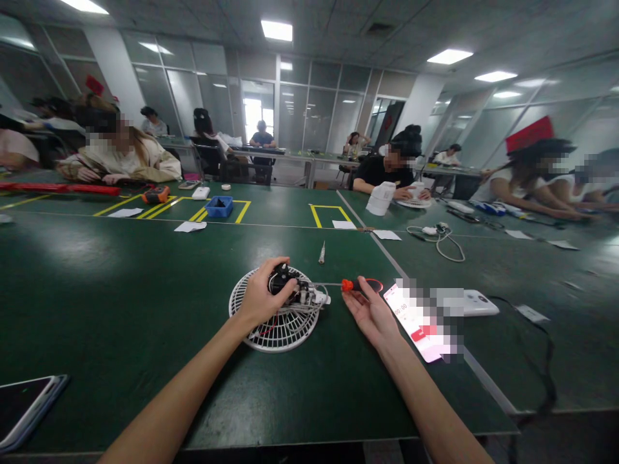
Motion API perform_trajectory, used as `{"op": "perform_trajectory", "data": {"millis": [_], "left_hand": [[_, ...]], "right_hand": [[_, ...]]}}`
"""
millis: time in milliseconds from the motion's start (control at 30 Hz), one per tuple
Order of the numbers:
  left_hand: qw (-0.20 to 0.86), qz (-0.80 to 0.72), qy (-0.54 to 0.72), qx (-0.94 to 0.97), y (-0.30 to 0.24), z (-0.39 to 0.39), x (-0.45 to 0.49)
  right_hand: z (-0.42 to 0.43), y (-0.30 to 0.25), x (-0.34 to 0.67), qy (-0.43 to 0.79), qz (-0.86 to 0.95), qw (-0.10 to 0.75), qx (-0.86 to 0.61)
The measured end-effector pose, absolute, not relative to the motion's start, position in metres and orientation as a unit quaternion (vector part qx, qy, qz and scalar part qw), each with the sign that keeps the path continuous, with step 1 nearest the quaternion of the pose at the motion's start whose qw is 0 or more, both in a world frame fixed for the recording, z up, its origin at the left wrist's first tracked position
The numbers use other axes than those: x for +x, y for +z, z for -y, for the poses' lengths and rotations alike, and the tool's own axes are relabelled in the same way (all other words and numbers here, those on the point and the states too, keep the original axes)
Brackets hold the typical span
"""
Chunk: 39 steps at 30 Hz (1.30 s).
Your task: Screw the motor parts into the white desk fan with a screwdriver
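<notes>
On the green table lies a round white fan grille (285,338), with a black motor (279,280) and wiring on top of it. My left hand (264,293) is closed around the motor, thumb on its near side. My right hand (370,312) grips a screwdriver (347,285) with an orange and black handle, its shaft level and pointing left. The shaft's tip reaches the white and metal parts beside the motor; whether it sits in a screw I cannot tell. A small pointed tube (322,253) lies just beyond the grille.
A lit phone (411,322) lies right of my right hand, near a white device (476,303) and a black cable (546,348). Another phone (26,406) is at the near left. Farther off are a blue bin (219,207), paper slips and a white cable (442,240). Several people sit around.
</notes>
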<state>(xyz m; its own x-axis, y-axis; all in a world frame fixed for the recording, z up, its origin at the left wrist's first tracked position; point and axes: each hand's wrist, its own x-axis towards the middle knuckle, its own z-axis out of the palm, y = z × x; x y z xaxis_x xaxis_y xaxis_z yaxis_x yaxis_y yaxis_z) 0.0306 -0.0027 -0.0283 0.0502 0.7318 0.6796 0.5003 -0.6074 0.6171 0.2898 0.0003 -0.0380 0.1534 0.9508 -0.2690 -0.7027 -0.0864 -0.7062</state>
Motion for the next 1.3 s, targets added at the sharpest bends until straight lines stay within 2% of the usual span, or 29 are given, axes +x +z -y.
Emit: {"op": "perform_trajectory", "data": {"millis": [267, 1300], "left_hand": [[0.113, -0.434, 0.542, 0.710, -0.029, 0.003, 0.029], [0.088, -0.450, 0.545, 0.702, -0.032, -0.001, 0.029]], "right_hand": [[0.004, -0.023, 0.290, 0.631, 0.138, 0.686, -0.336], [0.001, -0.036, 0.286, 0.646, 0.196, 0.654, -0.341]]}}
